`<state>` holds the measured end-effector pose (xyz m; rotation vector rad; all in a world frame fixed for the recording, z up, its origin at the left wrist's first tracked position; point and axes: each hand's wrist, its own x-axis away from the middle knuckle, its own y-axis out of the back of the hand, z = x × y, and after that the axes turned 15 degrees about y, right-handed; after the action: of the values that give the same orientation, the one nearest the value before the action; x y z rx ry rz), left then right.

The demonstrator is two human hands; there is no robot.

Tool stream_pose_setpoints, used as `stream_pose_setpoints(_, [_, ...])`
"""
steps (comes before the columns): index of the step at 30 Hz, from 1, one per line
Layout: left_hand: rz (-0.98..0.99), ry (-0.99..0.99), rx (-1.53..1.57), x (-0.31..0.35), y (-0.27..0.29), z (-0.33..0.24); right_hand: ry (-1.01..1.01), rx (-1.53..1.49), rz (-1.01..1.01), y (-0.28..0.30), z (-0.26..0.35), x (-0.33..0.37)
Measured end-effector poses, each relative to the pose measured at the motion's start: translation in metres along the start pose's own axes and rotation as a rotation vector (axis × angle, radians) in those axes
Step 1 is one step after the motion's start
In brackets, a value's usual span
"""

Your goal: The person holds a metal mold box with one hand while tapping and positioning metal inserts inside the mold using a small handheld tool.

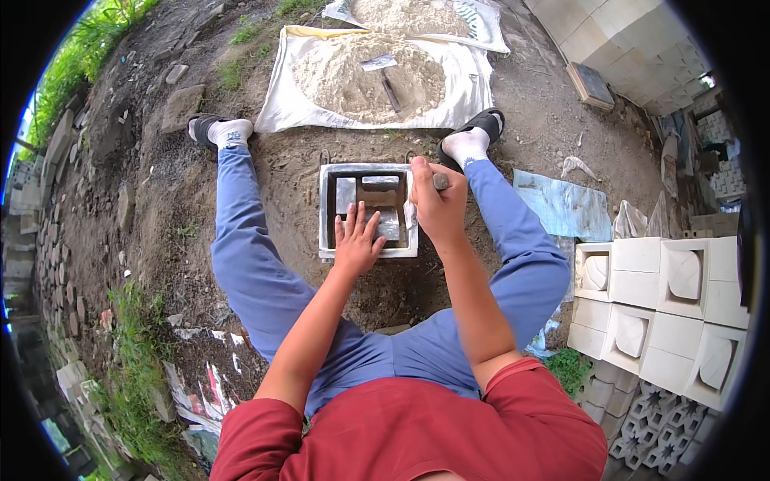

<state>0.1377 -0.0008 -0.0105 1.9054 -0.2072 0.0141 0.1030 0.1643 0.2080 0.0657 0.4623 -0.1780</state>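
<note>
Short blue lettering stands on the ankle of the white sock at the upper left of the frame. The other white sock, right of the upper centre, bears blue marks too small to read. Green markings, likewise unreadable, show on the far white sack at the top. Red patches on torn plastic, lower left, cannot be told as text.

A square, open-topped grey metal mould is set on bare brown earth, its interior partitioned by pale, flat-faced metal pieces. Beside its upper right corner, a round-ended, brownish-grey handle is gripped, its lower part concealed.
</note>
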Motion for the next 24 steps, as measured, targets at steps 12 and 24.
stream_pose_setpoints(12, [-0.044,-0.013,0.058,-0.004,-0.004,-0.004,-0.078,0.149,-0.062,0.009,-0.127,0.051])
stream_pose_setpoints(24, [-0.002,-0.035,0.058,-0.005,0.002,-0.009,0.001,0.238,-0.036,0.005,-0.107,0.055])
